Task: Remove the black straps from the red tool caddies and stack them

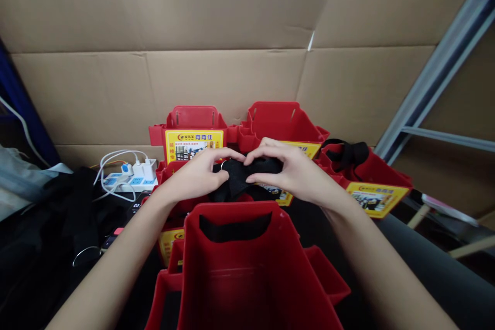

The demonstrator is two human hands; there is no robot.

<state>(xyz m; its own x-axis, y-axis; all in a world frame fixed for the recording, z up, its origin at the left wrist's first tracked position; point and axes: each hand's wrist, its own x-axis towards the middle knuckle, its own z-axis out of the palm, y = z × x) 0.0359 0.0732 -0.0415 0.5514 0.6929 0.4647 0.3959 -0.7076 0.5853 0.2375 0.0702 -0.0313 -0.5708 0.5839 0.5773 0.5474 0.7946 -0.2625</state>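
Both my hands pinch a black fabric strap (236, 178) just beyond the near red plastic tool box (235, 263). My left hand (203, 170) has its thumb and fingers closed on the strap's left part, by a small ring-like glint. My right hand (288, 167) grips the folded right part between thumb and fingers, and the fingertips of both hands nearly meet. Black webbing (235, 229) runs across the inside of the near box's far wall, through its slots. The box has small side pockets and its main compartment faces me.
More red boxes (195, 117) with yellow labels (377, 198) stand behind and to the right; one holds a bundled black strap (353, 153). At left are a white power strip (135, 181) with plugs and cables, and dark cloth (46, 247). Cardboard (224, 82) backs the table; a metal frame (436, 67) leans right.
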